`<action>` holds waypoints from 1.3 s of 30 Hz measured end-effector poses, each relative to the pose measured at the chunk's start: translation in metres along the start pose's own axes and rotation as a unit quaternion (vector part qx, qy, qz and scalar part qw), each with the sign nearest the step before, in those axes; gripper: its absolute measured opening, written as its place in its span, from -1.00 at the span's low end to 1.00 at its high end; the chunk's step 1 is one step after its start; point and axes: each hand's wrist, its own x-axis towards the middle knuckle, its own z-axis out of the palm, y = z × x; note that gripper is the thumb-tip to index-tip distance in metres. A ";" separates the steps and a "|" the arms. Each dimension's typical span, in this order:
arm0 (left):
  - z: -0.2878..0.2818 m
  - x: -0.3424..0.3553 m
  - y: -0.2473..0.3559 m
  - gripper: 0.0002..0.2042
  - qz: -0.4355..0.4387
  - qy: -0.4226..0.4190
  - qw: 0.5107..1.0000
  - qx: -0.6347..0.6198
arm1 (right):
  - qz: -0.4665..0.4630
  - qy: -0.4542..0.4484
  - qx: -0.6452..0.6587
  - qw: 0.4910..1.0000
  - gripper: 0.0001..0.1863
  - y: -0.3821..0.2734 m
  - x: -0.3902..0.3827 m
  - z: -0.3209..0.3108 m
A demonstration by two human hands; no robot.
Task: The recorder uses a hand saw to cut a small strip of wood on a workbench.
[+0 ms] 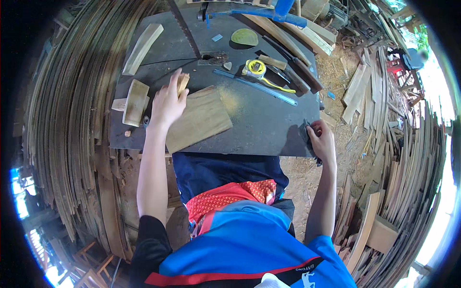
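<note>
My left hand (167, 103) grips a small wood piece (183, 82) above a flat board (204, 125) on the dark worktable (269, 129). My right hand (321, 141) has its fingers closed on a dark object (305, 128) at the table's right edge; I cannot make out what it is. A saw blade (185, 30) stands upright behind my left hand. A yellow tape measure (255, 68) and a metal ruler (283, 97) lie beyond the board. A short wood block (134, 103) sits left of my left hand, and pale sawdust is scattered beside the board.
Blue metal framework (283, 12) spans the back. A pale strip (142, 50), a green disc (244, 37) and several tools (295, 77) lie on the table. Stacked timber (67, 105) crowds the left; more planks (413, 177) lean at right, with loose boards (355, 91) on the floor.
</note>
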 end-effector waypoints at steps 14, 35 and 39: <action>0.028 -0.046 0.021 0.33 0.234 -0.062 0.963 0.115 | -0.022 0.004 0.065 0.998 -0.73 -0.005 -0.001 -0.004; 0.020 -0.011 -0.020 0.11 0.089 0.160 0.971 -0.155 | -0.089 0.022 0.296 0.951 -0.66 -0.116 0.037 0.075; 0.019 -0.022 -0.033 0.11 0.227 0.164 0.949 -0.148 | -0.039 -0.034 0.311 0.949 -0.62 -0.180 0.037 0.087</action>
